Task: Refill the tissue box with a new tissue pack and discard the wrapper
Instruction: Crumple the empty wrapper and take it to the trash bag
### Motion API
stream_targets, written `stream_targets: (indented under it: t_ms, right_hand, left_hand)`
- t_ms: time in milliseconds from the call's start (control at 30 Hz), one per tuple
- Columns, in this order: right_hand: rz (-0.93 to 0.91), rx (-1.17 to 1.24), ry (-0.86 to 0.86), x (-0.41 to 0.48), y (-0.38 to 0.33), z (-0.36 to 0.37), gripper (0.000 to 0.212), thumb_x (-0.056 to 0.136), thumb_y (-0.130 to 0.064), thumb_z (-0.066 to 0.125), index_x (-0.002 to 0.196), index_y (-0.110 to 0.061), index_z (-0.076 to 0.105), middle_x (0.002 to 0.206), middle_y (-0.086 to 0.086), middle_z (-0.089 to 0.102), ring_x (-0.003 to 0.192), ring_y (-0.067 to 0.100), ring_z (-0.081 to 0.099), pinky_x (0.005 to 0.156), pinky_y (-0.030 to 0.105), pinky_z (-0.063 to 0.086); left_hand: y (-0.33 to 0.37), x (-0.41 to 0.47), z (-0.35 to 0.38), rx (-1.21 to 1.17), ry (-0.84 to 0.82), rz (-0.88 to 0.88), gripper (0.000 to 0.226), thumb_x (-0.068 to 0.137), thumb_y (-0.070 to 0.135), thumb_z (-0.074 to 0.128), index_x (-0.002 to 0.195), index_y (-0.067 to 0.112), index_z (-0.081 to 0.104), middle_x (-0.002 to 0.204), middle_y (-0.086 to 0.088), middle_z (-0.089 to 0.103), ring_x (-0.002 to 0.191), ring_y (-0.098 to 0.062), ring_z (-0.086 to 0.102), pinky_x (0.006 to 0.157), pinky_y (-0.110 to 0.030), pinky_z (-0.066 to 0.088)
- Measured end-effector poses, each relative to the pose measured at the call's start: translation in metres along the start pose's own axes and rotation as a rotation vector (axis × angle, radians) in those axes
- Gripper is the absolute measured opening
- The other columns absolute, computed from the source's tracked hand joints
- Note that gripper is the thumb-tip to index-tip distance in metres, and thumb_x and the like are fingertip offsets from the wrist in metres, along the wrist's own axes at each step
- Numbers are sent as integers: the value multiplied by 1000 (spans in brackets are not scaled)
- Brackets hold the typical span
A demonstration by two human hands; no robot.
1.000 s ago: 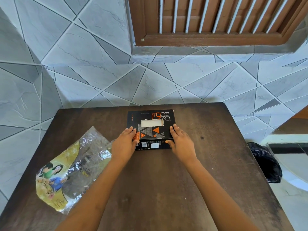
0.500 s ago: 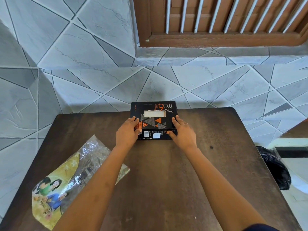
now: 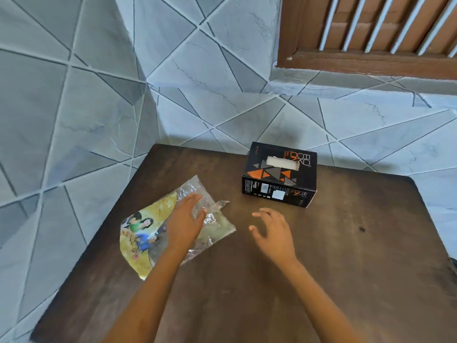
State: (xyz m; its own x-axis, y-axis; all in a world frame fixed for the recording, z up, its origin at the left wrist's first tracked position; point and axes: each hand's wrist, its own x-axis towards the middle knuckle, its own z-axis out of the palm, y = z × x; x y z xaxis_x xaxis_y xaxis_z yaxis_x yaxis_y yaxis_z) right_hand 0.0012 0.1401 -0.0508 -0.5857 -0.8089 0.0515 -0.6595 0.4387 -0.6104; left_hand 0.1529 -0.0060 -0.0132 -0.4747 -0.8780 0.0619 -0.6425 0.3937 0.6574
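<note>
A black tissue box (image 3: pixel 279 178) with orange and grey triangles stands at the far edge of the dark wooden table (image 3: pixel 321 268); white tissue shows in its top slot. An empty clear plastic wrapper (image 3: pixel 143 233) with a yellow printed picture lies flat on the table's left side. My left hand (image 3: pixel 186 219) rests flat on the wrapper with fingers spread, not closed around it. My right hand (image 3: pixel 273 231) hovers open over the bare table, to the right of the wrapper and in front of the box, holding nothing.
Grey tiled wall (image 3: pixel 99 95) rises behind and left of the table. A brown wooden window frame (image 3: pixel 371 63) with white bars sits at upper right. The table's left edge lies close to the wrapper.
Both hands have let go of the tissue box and pulled back. My left hand moved left onto the wrapper. The view swung left, leaving the box standing alone.
</note>
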Motion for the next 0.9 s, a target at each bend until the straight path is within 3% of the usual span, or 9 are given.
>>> stream_targets:
  t_ms: [133, 300, 433, 567, 667, 700, 767, 833, 900]
  right_hand:
    - [90, 81, -224, 3, -28, 36, 56, 87, -32, 57, 137, -13, 38, 141, 8, 43, 131, 25, 39, 107, 36, 33]
    - [228, 43, -334, 12, -45, 68, 69, 87, -37, 56, 142, -10, 26, 145, 13, 40, 133, 32, 37, 110, 44, 33]
    - [262, 22, -311, 6, -54, 81, 61, 87, -35, 55, 139, -11, 34, 138, 13, 46, 127, 33, 41, 106, 45, 36]
    - [304, 228, -258, -8, -58, 81, 44, 86, -15, 56, 129, -8, 47, 129, 12, 55, 121, 32, 49, 102, 40, 39]
    - [384, 460, -213, -24, -59, 73, 30, 87, -2, 49, 113, -12, 61, 107, 6, 63, 108, 26, 58, 90, 35, 49]
    - [394, 522, -215, -31, -58, 69, 32, 87, 1, 46, 112, -13, 63, 105, 2, 62, 104, 22, 58, 84, 27, 50]
    - [413, 670, -229, -45, -60, 57, 34, 89, 4, 45, 113, -12, 62, 105, 0, 62, 99, 14, 56, 69, 8, 48]
    - [411, 776, -249, -57, -61, 46, 32, 91, 2, 45, 112, -15, 62, 106, -1, 64, 100, 13, 57, 68, 6, 49]
    - [397, 846, -277, -68, -58, 34, 32, 92, 1, 45, 113, -16, 62, 110, -1, 65, 103, 13, 59, 76, 11, 51]
  left_hand:
    - [-62, -21, -41, 156, 90, -229, 48, 81, 25, 64, 127, 16, 51, 142, -12, 45, 130, -32, 40, 107, -45, 34]
    - [-105, -26, -62, 130, -100, -366, 80, 78, 39, 66, 143, 20, 21, 152, -17, 23, 138, -37, 25, 111, -49, 26]
    - [-100, -29, -57, 90, -358, -306, 92, 79, 39, 66, 146, 18, 5, 145, -15, 36, 128, -31, 43, 107, -39, 33]
    - [-89, -35, -50, 6, -434, -260, 96, 75, 48, 66, 145, 23, 5, 143, -13, 38, 122, -29, 48, 99, -37, 41]
    - [-78, -47, -42, -83, -492, -189, 93, 77, 48, 65, 145, 23, 7, 116, -6, 45, 105, -19, 50, 83, -27, 43]
    - [-73, -51, -40, -122, -532, -172, 93, 76, 47, 67, 145, 25, 8, 114, -1, 43, 103, -16, 48, 83, -26, 42]
    - [-65, -60, -35, -211, -621, -132, 99, 70, 47, 72, 144, 30, 9, 133, 5, 38, 122, -14, 41, 101, -30, 37]
    - [-61, -64, -28, -276, -696, -78, 107, 62, 52, 76, 143, 34, 10, 148, 12, 26, 135, -13, 31, 113, -36, 29]
    - [-47, -69, -21, -303, -736, -5, 103, 60, 48, 79, 142, 35, 17, 145, 11, 35, 131, -9, 38, 111, -33, 33]
